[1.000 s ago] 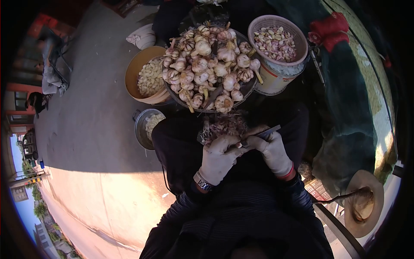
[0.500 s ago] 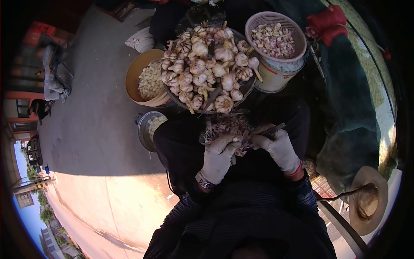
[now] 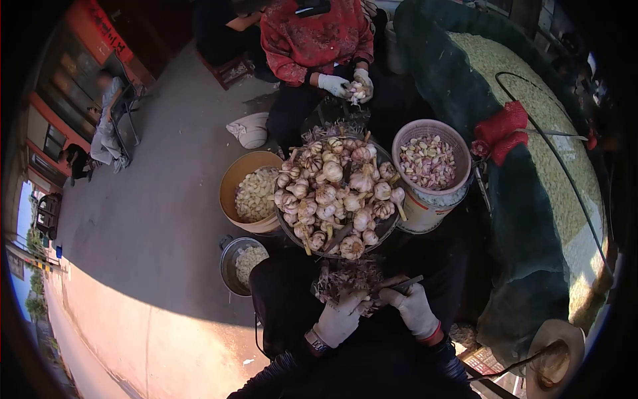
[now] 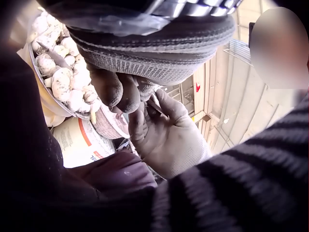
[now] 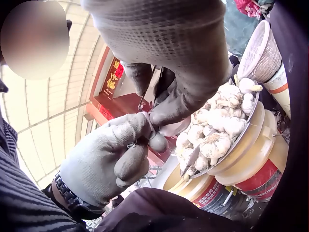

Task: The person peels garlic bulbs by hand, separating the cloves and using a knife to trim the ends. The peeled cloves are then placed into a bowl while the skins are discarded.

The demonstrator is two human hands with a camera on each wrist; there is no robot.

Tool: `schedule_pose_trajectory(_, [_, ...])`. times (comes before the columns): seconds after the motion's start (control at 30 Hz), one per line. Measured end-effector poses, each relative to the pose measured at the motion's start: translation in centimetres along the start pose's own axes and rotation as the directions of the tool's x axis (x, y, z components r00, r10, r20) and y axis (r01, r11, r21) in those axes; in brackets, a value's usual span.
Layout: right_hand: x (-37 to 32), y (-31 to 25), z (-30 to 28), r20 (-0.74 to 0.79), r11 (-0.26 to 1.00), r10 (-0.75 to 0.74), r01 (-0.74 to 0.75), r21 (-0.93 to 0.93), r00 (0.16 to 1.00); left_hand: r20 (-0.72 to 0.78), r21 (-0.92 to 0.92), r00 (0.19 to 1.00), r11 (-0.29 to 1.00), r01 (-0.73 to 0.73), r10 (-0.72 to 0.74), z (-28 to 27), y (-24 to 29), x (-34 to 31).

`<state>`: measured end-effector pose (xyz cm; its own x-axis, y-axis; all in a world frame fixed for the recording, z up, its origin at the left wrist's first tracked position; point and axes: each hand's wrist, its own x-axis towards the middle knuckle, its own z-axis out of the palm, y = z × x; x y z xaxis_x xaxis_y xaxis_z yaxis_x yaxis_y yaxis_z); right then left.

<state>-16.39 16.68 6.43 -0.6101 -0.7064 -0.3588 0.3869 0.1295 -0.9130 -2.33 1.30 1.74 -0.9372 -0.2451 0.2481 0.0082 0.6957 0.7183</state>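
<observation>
My gloved left hand (image 3: 340,319) and gloved right hand (image 3: 415,312) meet at the fingertips above my lap. In the right hand I grip a small knife (image 3: 407,284), its dark end sticking out past the fingers. Left thumb and fingers pinch a garlic clove (image 5: 148,124), mostly hidden, with a pale strip of skin showing in the right wrist view. Right fingertips are right at it. Just beyond the hands lies a heap of dry garlic skins (image 3: 345,279). Behind that, whole garlic bulbs (image 3: 325,194) are piled in a wide round pan (image 3: 292,236).
Left of the pan stand a tan bucket (image 3: 229,183) and a metal pot (image 3: 229,266), both with peeled cloves. On the right, a pink basket (image 3: 402,143) of unpeeled cloves sits on a white bucket (image 3: 425,219). Opposite, a person in red (image 3: 316,40) handles garlic.
The head view has tilted up, bringing the person opposite into sight. My hands parted slightly from the clove's earlier position and are close together again, the knife staying in the right hand.
</observation>
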Motion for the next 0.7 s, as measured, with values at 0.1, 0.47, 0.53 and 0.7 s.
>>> schedule_pose_trajectory(0.1, [-0.2, -0.1, 0.0, -0.003, 0.995, 0.019, -0.019, 0.096, 1.0, -0.005, -0.035, 0.999, 0.999, -0.039, 0.039, -0.5, -0.1, 0.2])
schedule_pose_trajectory(0.47, [-1.2, -1.3, -0.2, 0.011, 0.989, 0.023, -0.024, 0.148, 1.0, 0.335, -0.745, 0.79, 0.369, 0.556, -0.513, -3.1, 3.8, 1.8])
schedule_pose_trajectory(0.53, [-1.2, -1.1, -0.3, 0.021, 0.986, 0.014, -0.017, 0.166, 1.0, 0.326, -0.746, 0.794, 0.376, 0.549, -0.512, -2.9, 3.3, 1.7])
schedule_pose_trajectory(0.7, [-0.9, -0.7, -0.6, 0.026, 0.99, 0.025, -0.028, 0.139, 0.999, 0.328, -0.729, 0.768, 0.37, 0.576, -0.55, -2.5, 3.8, 2.0])
